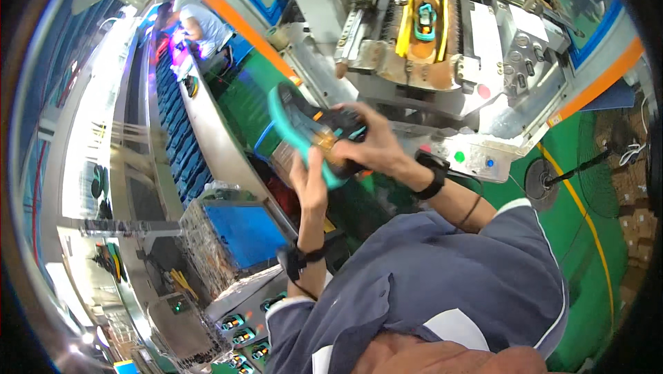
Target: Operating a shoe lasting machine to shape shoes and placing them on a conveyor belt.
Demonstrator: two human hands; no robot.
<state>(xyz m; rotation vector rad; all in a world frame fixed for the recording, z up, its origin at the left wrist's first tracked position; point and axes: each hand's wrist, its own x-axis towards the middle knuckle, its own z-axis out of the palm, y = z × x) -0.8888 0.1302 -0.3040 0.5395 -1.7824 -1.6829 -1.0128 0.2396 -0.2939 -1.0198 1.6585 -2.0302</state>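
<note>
A sneaker with a black upper and a teal sole (298, 113) is held up in front of me, tilted and slightly blurred. My right hand (378, 140) grips it around the ankle opening, at the end nearer my right side. Along the sole's near side, my left hand (311, 184) has its thumb and fingers closed on the shoe. Beyond my right hand stands a machine; in its brown cradle, between yellow side strips (402, 20), sits another teal and black shoe piece (425, 23). Dark straps with cables circle both my wrists.
A conveyor with a dark blue belt (181, 132) runs along the left. Beside it stands a box-shaped unit with a blue top (238, 232). Several similar shoes (243, 336) lie at lower left. A person (204, 29) sits far left. A black fan (594, 167) stands right.
</note>
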